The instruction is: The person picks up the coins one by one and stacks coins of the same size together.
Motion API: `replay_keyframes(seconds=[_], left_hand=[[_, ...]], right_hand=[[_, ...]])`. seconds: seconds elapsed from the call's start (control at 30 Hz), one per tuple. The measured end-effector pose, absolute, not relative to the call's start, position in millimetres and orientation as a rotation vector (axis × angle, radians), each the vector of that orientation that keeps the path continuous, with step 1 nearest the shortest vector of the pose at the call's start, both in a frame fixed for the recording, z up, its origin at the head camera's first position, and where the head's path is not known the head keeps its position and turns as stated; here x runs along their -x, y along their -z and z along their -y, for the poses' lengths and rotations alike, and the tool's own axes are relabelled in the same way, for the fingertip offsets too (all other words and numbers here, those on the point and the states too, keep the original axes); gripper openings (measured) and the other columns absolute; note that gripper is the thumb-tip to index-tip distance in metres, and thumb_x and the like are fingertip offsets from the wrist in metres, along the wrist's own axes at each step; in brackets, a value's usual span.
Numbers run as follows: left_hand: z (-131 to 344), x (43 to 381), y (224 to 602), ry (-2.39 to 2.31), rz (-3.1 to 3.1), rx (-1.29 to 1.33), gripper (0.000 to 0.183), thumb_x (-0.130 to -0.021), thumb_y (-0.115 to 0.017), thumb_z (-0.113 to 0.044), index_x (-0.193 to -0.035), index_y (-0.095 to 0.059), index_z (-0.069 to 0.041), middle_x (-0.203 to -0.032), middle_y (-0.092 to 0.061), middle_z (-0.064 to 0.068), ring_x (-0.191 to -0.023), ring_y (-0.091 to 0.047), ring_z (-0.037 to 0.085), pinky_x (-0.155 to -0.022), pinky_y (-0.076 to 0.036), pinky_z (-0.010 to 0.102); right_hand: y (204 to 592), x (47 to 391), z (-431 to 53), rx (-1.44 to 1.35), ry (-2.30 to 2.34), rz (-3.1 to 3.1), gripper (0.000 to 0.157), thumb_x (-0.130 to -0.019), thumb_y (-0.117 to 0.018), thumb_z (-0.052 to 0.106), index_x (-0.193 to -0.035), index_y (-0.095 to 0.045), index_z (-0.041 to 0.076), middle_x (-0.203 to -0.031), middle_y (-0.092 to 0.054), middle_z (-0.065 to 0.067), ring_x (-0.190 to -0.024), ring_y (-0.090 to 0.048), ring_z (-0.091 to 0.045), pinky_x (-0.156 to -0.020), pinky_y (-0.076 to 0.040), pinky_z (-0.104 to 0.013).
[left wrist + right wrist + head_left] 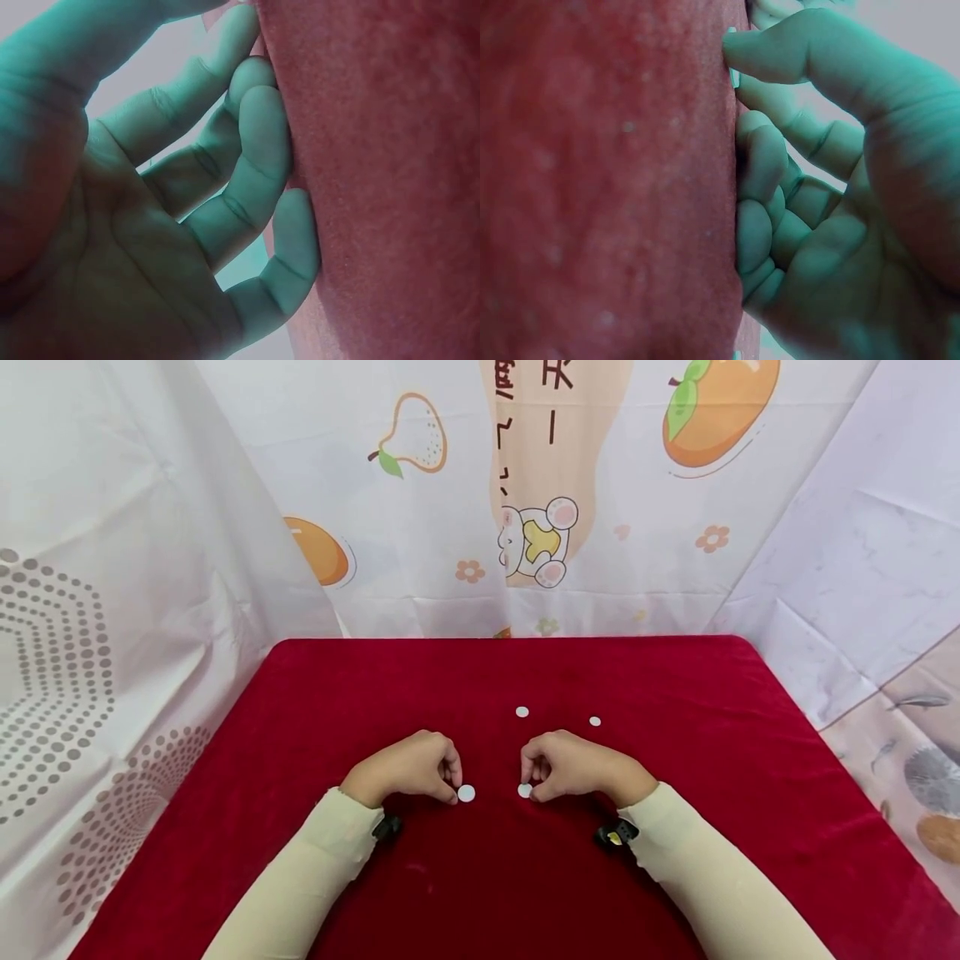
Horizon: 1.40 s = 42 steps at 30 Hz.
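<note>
Two flat white discs lie between my hands on the red cloth (480, 877). My left hand (416, 768) rests low on the cloth with bent fingers, its thumb and index fingertips right at the edge of the left white disc (467, 793). In the left wrist view, the fingers (262, 135) curve down against the cloth; the disc is hidden there. My right hand (573, 768) pinches the right white disc (525, 791) between thumb and index finger. That disc (734, 71) shows edge-on in the right wrist view, its other fingers curled on the cloth.
Farther back on the cloth lie two more white discs, one (522, 712) beyond the gap between my hands and one (595, 722) behind my right hand. A fruit-printed curtain (427, 543) hangs behind the table, with more curtains at both sides.
</note>
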<state>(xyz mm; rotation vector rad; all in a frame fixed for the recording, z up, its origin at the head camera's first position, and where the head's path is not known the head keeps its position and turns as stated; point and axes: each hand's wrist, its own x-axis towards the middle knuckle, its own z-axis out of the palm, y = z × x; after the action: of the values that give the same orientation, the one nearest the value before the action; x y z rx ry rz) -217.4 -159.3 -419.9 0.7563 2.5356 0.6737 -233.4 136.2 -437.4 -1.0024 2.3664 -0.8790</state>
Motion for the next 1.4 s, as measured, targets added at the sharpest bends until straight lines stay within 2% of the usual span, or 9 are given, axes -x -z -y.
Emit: replay_keyframes(seconds=[0.3, 0.53, 0.8, 1.07, 1.4], left_hand=[[158.8, 226.3, 412.5, -0.595, -2.573, -0.757, 0.019, -0.078, -0.082, -0.002, -0.081, -0.075, -0.019, -0.082, -0.068, -0.008, -0.076, -0.059, 0.013, -0.071, -0.053, 0.029], [145.3, 240.1, 417.8, -0.558, -2.640, -0.790, 0.016, -0.081, -0.084, -0.007, -0.083, -0.076, -0.021, -0.087, -0.067, -0.010, -0.082, -0.059, 0.010, -0.076, -0.054, 0.028], [129.4, 253.6, 419.8, -0.567, -2.735, -0.793, 0.012, -0.081, -0.082, -0.008, -0.084, -0.077, -0.019, -0.092, -0.067, -0.006, -0.083, -0.059, 0.011, -0.077, -0.054, 0.028], [111.3, 271.6, 420.6, -0.594, -2.762, -0.741, 0.010, -0.082, -0.085, -0.013, -0.084, -0.077, -0.019, -0.089, -0.068, -0.006, -0.083, -0.061, 0.012, -0.076, -0.054, 0.028], [104.5, 288.3, 428.7, -0.718, -2.711, -0.664, 0.013, -0.083, -0.089, -0.026, -0.083, -0.079, -0.019, -0.080, -0.072, -0.008, -0.075, -0.064, 0.012, -0.068, -0.055, 0.026]], right_hand=[[437.4, 234.0, -133.9, 1.028, 0.870, -2.361, 0.018, -0.080, -0.080, 0.004, -0.083, -0.071, 0.020, -0.081, -0.067, 0.007, -0.074, -0.061, -0.010, -0.069, -0.054, -0.026], [437.5, 234.2, -136.5, 1.028, 0.865, -2.369, 0.019, -0.079, -0.081, 0.004, -0.081, -0.071, 0.021, -0.080, -0.067, 0.006, -0.074, -0.060, -0.010, -0.068, -0.054, -0.026], [439.1, 235.4, -136.6, 1.033, 0.856, -2.371, 0.018, -0.079, -0.081, 0.007, -0.082, -0.071, 0.021, -0.081, -0.067, 0.006, -0.074, -0.060, -0.009, -0.068, -0.054, -0.026], [440.1, 236.7, -137.5, 1.039, 0.822, -2.385, 0.019, -0.079, -0.082, 0.011, -0.082, -0.071, 0.025, -0.082, -0.066, 0.009, -0.075, -0.061, -0.008, -0.069, -0.054, -0.026], [441.1, 236.5, -137.1, 1.046, 0.837, -2.376, 0.019, -0.078, -0.082, 0.007, -0.081, -0.071, 0.023, -0.081, -0.065, 0.008, -0.074, -0.060, -0.009, -0.068, -0.053, -0.025]])
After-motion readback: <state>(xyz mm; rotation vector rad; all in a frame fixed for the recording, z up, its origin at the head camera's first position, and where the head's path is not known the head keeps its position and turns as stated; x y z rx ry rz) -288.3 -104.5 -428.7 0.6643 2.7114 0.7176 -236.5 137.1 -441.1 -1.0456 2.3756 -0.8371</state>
